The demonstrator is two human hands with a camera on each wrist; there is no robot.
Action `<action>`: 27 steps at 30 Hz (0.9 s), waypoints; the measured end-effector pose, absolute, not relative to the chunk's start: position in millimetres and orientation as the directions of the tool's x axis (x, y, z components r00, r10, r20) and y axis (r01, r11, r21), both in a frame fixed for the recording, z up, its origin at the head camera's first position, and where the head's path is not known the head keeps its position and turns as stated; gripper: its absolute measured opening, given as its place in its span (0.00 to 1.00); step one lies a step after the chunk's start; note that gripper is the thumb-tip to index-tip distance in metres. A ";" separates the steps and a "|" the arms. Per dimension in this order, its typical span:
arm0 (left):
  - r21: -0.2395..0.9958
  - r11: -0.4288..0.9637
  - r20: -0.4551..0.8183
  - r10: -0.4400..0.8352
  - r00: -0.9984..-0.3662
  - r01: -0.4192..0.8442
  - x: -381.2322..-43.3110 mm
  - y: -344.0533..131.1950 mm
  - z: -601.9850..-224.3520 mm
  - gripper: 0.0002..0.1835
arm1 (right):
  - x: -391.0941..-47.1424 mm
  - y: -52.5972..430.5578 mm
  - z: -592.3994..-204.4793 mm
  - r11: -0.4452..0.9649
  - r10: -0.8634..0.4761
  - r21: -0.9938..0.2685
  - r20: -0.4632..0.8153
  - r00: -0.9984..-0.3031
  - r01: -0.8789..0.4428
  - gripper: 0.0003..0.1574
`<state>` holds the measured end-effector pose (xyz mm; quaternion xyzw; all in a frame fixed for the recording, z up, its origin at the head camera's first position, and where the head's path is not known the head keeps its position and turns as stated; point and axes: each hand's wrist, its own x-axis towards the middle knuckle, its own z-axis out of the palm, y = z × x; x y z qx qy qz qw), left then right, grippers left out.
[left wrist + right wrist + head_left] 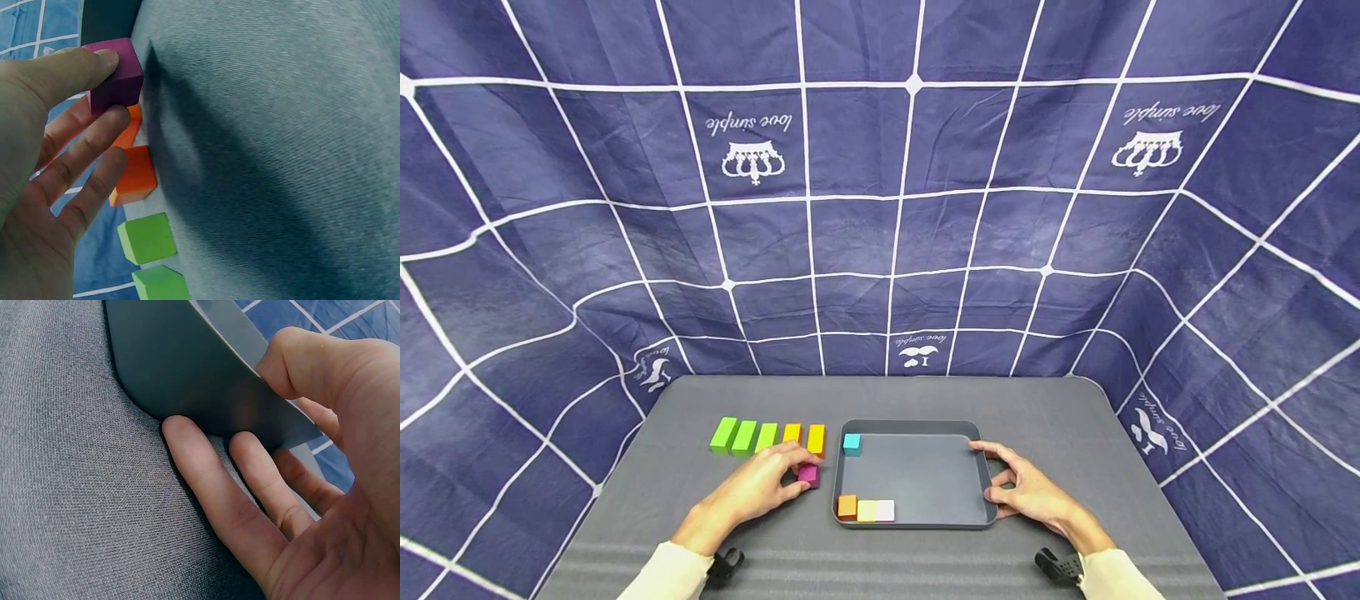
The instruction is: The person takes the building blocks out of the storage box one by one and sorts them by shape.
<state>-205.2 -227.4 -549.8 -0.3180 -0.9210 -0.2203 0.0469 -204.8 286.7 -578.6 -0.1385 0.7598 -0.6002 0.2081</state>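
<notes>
Between the thumb and fingers of my left hand (764, 481) is a purple cube (119, 72), pinched just left of the tray. A grey rectangular tray (917, 475) lies on the table. Its right side is held by my right hand (1028, 492); in the right wrist view the thumb is at the rim and fingertips touch the outer wall. Inside the tray, a cyan cube (852, 444) sits in the far left corner. An orange cube (847, 507), a pale yellow cube (867, 511) and a white cube (885, 511) line the near left edge.
Left of the tray, behind my left hand, stands a row of blocks: green blocks (745, 437) and yellow-orange blocks (816, 440). The grey cloth-covered table (1037, 408) ends at a blue curtain (850, 242) with white lines at the back and sides.
</notes>
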 end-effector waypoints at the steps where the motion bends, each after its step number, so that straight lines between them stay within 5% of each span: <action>1: 0.375 0.701 0.222 0.568 -0.793 0.607 -205.0 -227.8 -551.1 0.21 | -204.5 286.7 -578.7 0.241 -0.460 -0.970 -0.152 -0.875 0.042 0.55; 27: 0.385 0.702 0.214 0.563 -0.798 0.599 -204.4 -231.2 -551.1 0.23 | -201.3 284.0 -574.2 0.253 -0.452 -0.966 -0.160 -0.877 0.046 0.56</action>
